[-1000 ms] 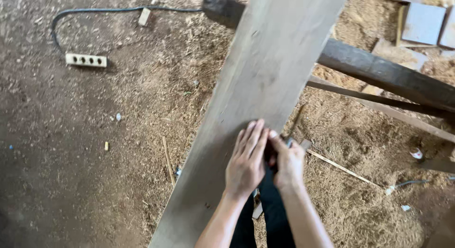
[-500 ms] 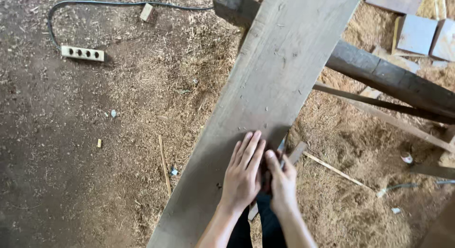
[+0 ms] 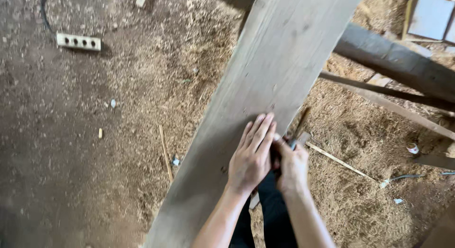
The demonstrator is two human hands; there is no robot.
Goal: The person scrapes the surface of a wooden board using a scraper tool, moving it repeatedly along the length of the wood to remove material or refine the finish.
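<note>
A long grey wooden plank (image 3: 279, 63) runs from the lower middle up to the top right. My left hand (image 3: 251, 155) lies flat on its face near the right edge, fingers together and pointing up. My right hand (image 3: 291, 165) is closed at the plank's right edge, next to the left hand, around a small grey tool (image 3: 299, 140) whose tip sticks out above the fingers. The rest of that tool is hidden in the fist.
The floor is covered in sawdust (image 3: 156, 87). A white power strip (image 3: 78, 41) with a dark cable lies at upper left. Dark timber beams (image 3: 403, 63) and thin slats (image 3: 388, 103) cross at right. Flat grey boards (image 3: 429, 16) sit at top right.
The view has shifted so the plank and the power strip sit lower. Both hands have stayed together at the plank's right edge, sliding slightly up along it.
</note>
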